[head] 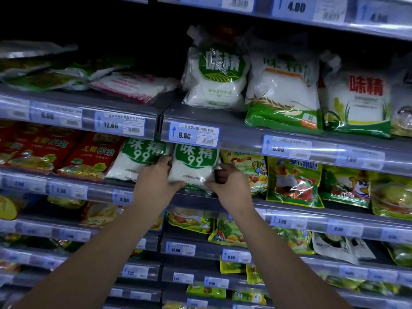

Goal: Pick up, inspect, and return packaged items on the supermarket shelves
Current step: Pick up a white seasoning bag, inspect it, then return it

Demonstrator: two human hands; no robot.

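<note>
Both arms reach forward and up, the bare forearms rising from the lower corners of the view and drawing together toward the middle. The left grip (156,178) shows its back to the camera, its fingers curled round the left edge of a white bag (194,170) and its thumb lying along the lower front. The right grip (229,187) mirrors it on the other side, with fingers (219,173) bent against the edge and thumb pointing inward. The wrists are straight, near each other but apart. The two thumb tips face each other with a gap between.
</note>
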